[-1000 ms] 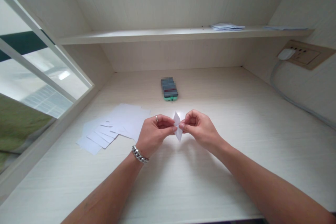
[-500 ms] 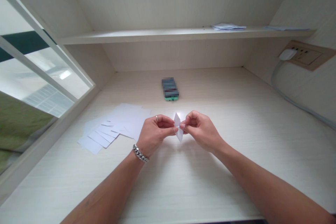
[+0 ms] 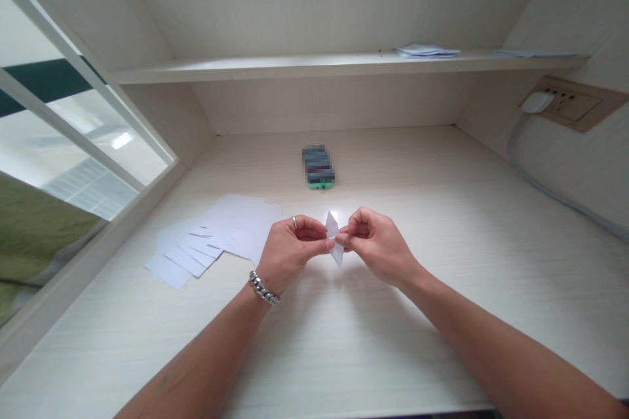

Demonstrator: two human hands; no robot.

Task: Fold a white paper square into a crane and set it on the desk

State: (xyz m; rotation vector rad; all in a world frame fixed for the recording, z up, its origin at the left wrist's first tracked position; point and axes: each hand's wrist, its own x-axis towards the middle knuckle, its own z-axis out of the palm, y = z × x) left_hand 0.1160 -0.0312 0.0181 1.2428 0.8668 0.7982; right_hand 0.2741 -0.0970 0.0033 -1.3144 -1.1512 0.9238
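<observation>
A small folded white paper (image 3: 333, 226) is held upright above the desk, pointed at its top and bottom. My left hand (image 3: 291, 247), with a ring and a chain bracelet, pinches it from the left between thumb and fingers. From the other side my right hand (image 3: 377, 242) pinches the paper near its middle, its fingertips almost meeting those of the left. The fingers hide the central folds. Loose white sheets (image 3: 246, 219) lie overlapped on the desk beside my left hand.
Beyond the hands a dark, blurred-out device (image 3: 318, 167) with a green edge lies on the desk (image 3: 417, 170). More papers (image 3: 426, 51) rest on the shelf (image 3: 295, 70). A white plug (image 3: 537, 102) and its cable (image 3: 550, 193) are at the right wall.
</observation>
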